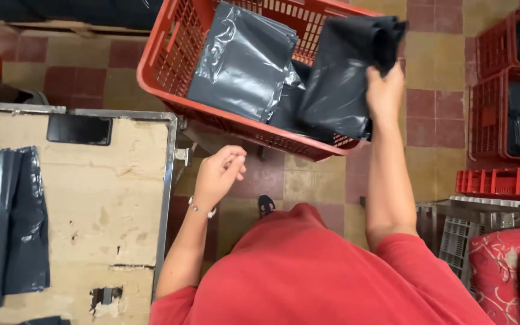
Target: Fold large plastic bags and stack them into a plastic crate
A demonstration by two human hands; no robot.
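Note:
My right hand (384, 93) is raised over a red plastic crate (170, 60) and grips the top of a folded dark grey plastic bag (338, 78), which hangs into the crate. Another dark plastic bag (242, 60) lies in the crate to its left. My left hand (221, 174) hovers below the crate's near edge, fingers loosely curled, holding nothing; a thin bracelet is on its wrist. It sits just right of the metal-edged worn table (103, 198).
Dark plastic bags (7, 222) lie on the table's left side, and a black phone-like slab (79, 129) near its far edge. Stacked red crates (507, 114) with dark bags stand at right, a grey crate (458, 235) and red patterned cushion (513, 271) below. Tiled floor underneath.

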